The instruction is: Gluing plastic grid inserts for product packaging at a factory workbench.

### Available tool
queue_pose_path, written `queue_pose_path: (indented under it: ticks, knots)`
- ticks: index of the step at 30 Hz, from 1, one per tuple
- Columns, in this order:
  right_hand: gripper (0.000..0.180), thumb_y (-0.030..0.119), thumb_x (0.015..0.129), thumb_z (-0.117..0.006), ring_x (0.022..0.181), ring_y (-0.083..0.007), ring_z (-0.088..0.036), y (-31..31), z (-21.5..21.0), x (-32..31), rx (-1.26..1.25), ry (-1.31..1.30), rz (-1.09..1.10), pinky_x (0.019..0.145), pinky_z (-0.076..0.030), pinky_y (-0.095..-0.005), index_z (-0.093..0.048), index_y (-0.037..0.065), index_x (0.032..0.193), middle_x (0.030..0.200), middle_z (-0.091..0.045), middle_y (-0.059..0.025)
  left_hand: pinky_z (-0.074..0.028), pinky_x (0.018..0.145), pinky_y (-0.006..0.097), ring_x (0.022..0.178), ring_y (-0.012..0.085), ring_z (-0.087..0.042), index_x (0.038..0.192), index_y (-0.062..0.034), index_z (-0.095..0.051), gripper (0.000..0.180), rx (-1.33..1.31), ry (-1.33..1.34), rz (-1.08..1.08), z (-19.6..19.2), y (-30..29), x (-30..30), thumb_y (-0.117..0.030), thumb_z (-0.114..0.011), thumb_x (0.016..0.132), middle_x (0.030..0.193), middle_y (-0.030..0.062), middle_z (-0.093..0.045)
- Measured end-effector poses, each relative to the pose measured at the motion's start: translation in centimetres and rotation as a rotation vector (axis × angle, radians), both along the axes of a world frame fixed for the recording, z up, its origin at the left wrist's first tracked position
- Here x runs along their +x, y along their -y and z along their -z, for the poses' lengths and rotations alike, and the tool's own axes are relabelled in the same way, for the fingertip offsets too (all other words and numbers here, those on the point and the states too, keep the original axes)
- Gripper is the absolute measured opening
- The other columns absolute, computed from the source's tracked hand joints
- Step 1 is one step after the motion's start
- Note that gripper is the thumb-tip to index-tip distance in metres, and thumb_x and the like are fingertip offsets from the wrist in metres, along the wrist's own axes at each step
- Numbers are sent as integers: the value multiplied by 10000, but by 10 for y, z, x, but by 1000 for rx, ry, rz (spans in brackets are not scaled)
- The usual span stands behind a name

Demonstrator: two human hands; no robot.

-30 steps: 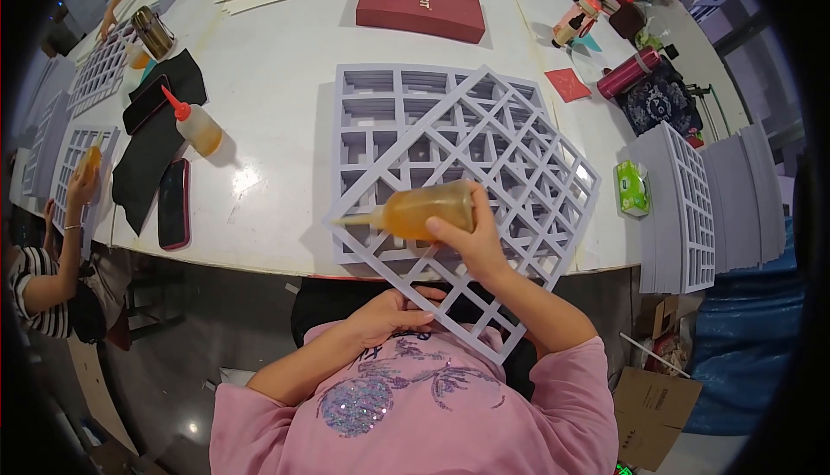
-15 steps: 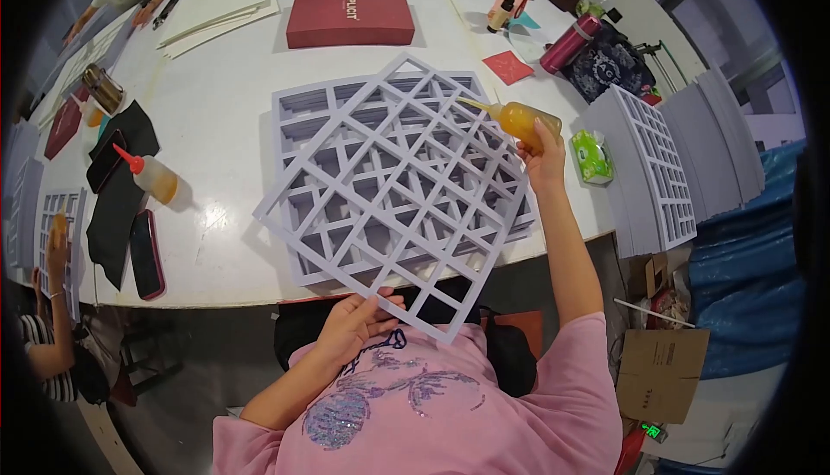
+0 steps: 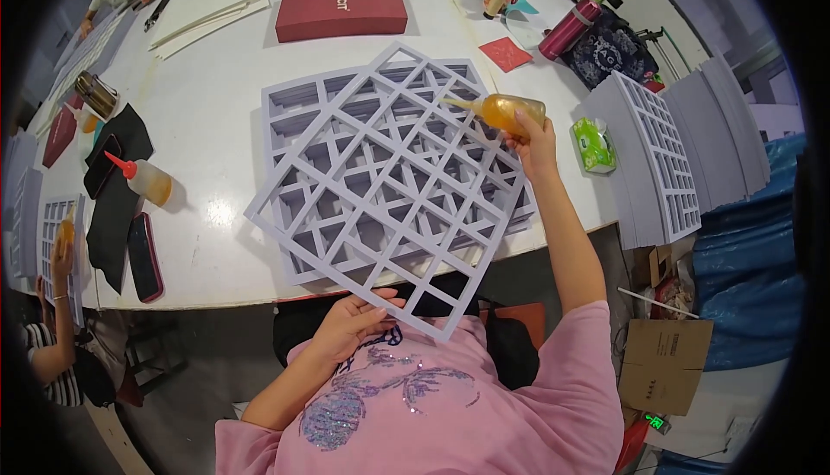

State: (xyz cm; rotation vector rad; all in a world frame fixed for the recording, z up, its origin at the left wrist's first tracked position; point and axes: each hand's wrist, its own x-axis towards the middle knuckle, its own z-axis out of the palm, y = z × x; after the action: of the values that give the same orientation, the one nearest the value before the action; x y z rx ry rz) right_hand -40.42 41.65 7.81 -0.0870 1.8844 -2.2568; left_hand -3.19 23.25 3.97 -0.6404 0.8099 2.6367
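Note:
My left hand (image 3: pixel 347 323) grips the near edge of a pale grey lattice panel (image 3: pixel 347 275) with the thumb on top. The panel lies turned diagonally over a stack of similar grid panels (image 3: pixel 270 142), its near corner jutting past the table edge toward my shirt. My right hand (image 3: pixel 534 145) is wrapped round a clear squeeze bottle (image 3: pixel 512 112) of amber liquid, likely glue. The bottle is tilted nearly level, its thin nozzle pointing left over the panel's far right part. Whether the tip touches a bar, I cannot tell.
A red-capped squeeze bottle (image 3: pixel 149 181), a phone (image 3: pixel 145 255) and black cloth (image 3: pixel 108 242) lie left. A red box (image 3: pixel 341 10) sits behind the stack. Right are a tissue pack (image 3: pixel 594 145), more stacked panels (image 3: pixel 644 159) and a magenta flask (image 3: pixel 571 30). Other people work left and far left.
The squeeze bottle in my right hand has shifted slightly left, its nozzle now further along the panel. My left hand keeps its hold. The whole view has shifted a little.

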Motion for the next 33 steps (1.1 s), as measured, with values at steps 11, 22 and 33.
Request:
queue_pose_path:
  ticks: [11, 22, 33]
  knots:
    - [524, 159, 761, -702, 658, -183, -600, 6, -11, 136, 26, 83, -179, 536, -473, -256, -366, 27, 1141, 955, -573, -129, -499, 823, 284, 981, 188, -603, 1202, 15, -507, 360, 31, -9, 32, 2, 2, -7, -53, -588, 857, 1149, 156, -589]
    - [362, 227, 820, -639, 653, -153, -553, 7, -10, 105, -79, 177, -45, 599, -464, -270, -462, 62, 1089, 864, -579, -94, -488, 750, 234, 932, 163, -610, 1192, 30, -505, 405, -20, -28, 58, 5, -1, -6, -51, -640, 819, 1116, 151, -604]
    - [470, 145, 774, -693, 645, -180, -598, 18, -14, 166, -47, 165, -203, 521, -472, -251, -383, 24, 1107, 944, -573, -123, -481, 855, 274, 979, 178, -598, 1200, 50, -492, 421, -46, -79, 93, 5, 0, -3, 41, -611, 796, 1120, 148, -599]
